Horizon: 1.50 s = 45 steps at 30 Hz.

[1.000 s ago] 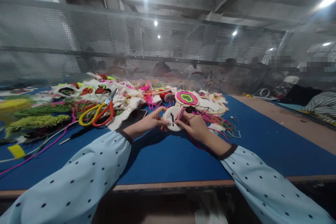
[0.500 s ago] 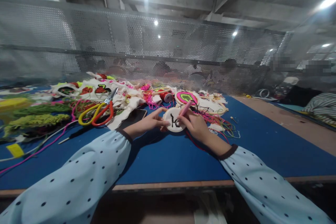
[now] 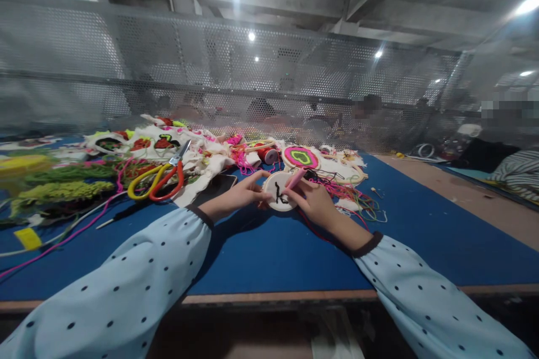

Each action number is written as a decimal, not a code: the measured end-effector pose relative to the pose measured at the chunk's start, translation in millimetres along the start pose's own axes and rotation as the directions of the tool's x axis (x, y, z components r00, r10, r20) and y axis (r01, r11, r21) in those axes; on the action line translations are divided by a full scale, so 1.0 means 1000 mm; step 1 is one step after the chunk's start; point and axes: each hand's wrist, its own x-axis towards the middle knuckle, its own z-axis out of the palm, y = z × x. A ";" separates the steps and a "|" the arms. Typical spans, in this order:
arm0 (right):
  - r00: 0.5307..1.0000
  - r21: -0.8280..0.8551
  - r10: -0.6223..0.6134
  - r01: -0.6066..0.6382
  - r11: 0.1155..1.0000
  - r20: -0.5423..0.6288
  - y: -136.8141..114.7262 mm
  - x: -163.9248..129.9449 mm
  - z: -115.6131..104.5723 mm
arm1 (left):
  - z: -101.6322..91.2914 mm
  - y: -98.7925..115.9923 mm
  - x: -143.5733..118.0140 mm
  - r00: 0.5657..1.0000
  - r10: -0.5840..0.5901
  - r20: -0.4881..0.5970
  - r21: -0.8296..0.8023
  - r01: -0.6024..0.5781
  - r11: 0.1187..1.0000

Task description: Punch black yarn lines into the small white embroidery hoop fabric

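Note:
A small round embroidery hoop (image 3: 278, 184) with white cloth sits just above the blue table, a black yarn shape worked on its face. My left hand (image 3: 249, 192) is closed on the hoop's left rim, thumb in front and fingers partly behind it. In my right hand (image 3: 312, 197) is a pink pen-like punch needle (image 3: 296, 178), tilted with its lower end at the cloth; the tip is hidden by my fingers. Right behind the hoop lies a larger round piece (image 3: 301, 157) in pink, white and green yarn.
Yellow-and-orange scissors (image 3: 155, 182) lie left of my hands, near a black-handled tool (image 3: 126, 213) and green yarn (image 3: 63, 193). White cloth pieces (image 3: 208, 171) are heaped behind. Loose threads (image 3: 357, 202) lie to the right. A perforated metal screen (image 3: 236, 78) stands across the back.
The pink punch needle has tipped lower and shifted slightly over the cloth with my right hand. The black shape's right part looks different. My left hand stays on the hoop.

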 end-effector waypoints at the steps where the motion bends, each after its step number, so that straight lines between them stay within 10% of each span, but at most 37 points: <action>1: 1.000 -0.007 -0.019 0.020 1.000 0.003 -0.001 0.000 0.000 | 0.001 0.002 -0.001 1.000 -0.002 -0.009 0.002 0.002 1.000; 8: 0.976 -0.118 -0.179 0.193 0.974 0.122 -0.002 0.004 0.005 | 0.003 0.002 -0.001 0.999 0.038 -0.001 -0.007 -0.038 0.999; 17: 0.997 -0.119 0.052 -0.058 0.991 -0.056 0.001 0.001 0.000 | 0.001 0.000 0.000 0.997 0.072 -0.011 -0.003 -0.072 0.997; 45: 0.998 -0.001 -0.054 0.054 0.999 0.025 0.006 0.009 0.001 | 0.000 -0.014 0.001 0.999 -0.028 0.040 -0.076 0.031 0.997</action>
